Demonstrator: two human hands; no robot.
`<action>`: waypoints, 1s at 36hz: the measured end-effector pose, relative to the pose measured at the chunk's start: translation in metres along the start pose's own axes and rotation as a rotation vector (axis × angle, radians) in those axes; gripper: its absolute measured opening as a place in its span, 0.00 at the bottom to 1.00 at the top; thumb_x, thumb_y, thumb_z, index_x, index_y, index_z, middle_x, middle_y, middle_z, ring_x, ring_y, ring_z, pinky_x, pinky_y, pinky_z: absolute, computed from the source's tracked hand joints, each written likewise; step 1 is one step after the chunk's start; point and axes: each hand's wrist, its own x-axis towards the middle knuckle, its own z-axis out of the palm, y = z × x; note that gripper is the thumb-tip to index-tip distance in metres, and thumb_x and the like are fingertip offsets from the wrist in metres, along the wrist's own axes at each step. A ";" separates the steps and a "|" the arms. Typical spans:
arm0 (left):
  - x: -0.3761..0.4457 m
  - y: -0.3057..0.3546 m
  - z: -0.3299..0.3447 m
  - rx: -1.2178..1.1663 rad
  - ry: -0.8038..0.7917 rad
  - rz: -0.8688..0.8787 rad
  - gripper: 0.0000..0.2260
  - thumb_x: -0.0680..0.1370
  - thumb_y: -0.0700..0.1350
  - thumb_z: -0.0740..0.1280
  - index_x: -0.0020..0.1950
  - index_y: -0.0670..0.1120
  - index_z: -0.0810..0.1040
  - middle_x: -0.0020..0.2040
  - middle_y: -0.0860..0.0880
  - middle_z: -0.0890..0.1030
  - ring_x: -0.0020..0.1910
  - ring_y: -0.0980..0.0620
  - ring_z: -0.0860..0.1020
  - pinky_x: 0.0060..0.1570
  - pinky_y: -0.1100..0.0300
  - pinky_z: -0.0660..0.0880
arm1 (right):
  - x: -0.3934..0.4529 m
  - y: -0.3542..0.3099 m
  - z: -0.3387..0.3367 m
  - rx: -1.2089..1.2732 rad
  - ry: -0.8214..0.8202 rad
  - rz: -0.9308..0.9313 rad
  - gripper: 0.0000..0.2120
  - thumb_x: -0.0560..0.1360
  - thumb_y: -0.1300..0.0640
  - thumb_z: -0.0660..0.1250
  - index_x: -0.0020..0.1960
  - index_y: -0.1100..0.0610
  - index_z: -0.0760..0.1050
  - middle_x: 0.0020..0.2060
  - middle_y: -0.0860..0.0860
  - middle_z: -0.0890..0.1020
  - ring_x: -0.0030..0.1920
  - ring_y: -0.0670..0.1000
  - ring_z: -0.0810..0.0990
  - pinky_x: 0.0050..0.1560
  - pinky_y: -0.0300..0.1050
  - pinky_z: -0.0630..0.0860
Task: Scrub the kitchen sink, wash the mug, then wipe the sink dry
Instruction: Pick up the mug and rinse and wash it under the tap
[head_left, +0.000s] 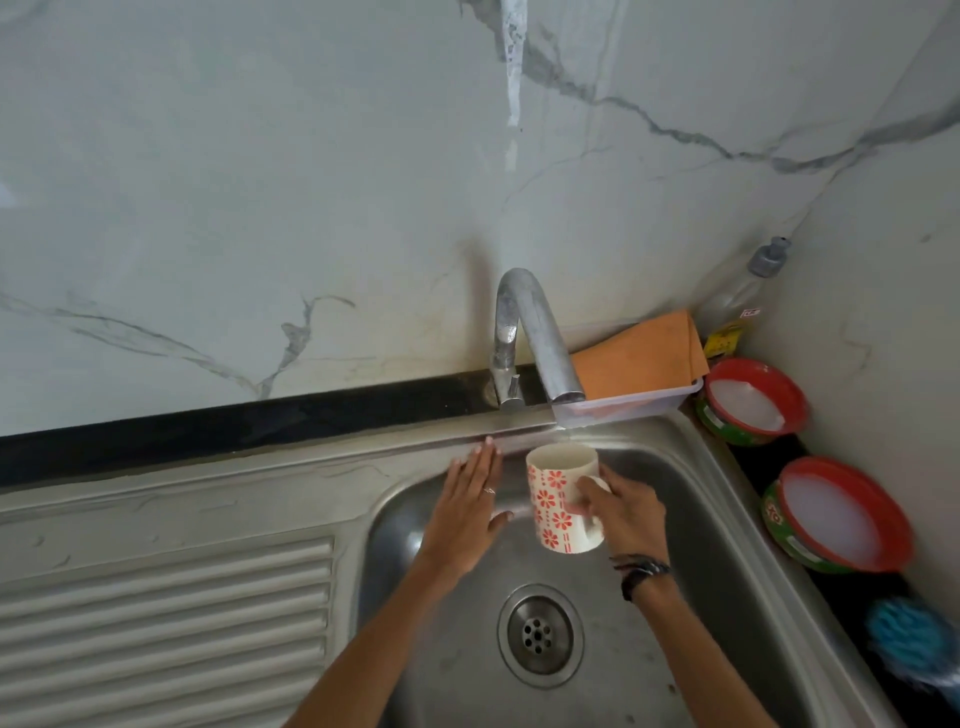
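Observation:
A white mug (556, 499) with red flower print is held upright over the steel sink (727, 519), right under the tap spout (550, 358). Water runs from the spout into the mug's mouth. My right hand (623, 514) grips the mug at its handle side. My left hand (467, 509) hovers just left of the mug with fingers straight, pointing at the sink's back rim, holding nothing. The drain (540, 634) lies below the mug.
A ribbed drainboard (166, 623) lies left of the basin. Behind the tap an orange cloth (639, 353) rests on a clear tray (634, 405). A dish soap bottle (748, 291), two red-rimmed soap tubs (748, 400) (836, 514) and a blue scrubber (909, 634) line the right counter.

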 end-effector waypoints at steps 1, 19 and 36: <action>0.000 0.004 0.001 -0.009 0.017 0.013 0.37 0.79 0.55 0.58 0.74 0.46 0.34 0.74 0.47 0.34 0.75 0.47 0.38 0.75 0.52 0.40 | -0.001 0.004 -0.005 0.010 0.013 0.014 0.08 0.73 0.63 0.67 0.51 0.56 0.81 0.38 0.53 0.82 0.37 0.48 0.79 0.34 0.33 0.72; 0.032 0.040 0.016 0.055 0.135 -0.083 0.47 0.64 0.45 0.77 0.76 0.41 0.54 0.76 0.41 0.55 0.74 0.40 0.55 0.72 0.43 0.53 | 0.052 -0.022 -0.040 -0.291 -0.038 0.063 0.12 0.73 0.57 0.67 0.45 0.67 0.78 0.47 0.61 0.83 0.48 0.59 0.81 0.44 0.46 0.72; 0.056 0.073 0.019 0.036 0.025 0.351 0.36 0.73 0.35 0.66 0.74 0.43 0.49 0.75 0.46 0.52 0.75 0.46 0.54 0.72 0.51 0.43 | 0.031 0.003 -0.077 -0.198 -0.106 0.202 0.12 0.72 0.58 0.66 0.32 0.62 0.72 0.18 0.48 0.77 0.20 0.42 0.77 0.29 0.42 0.67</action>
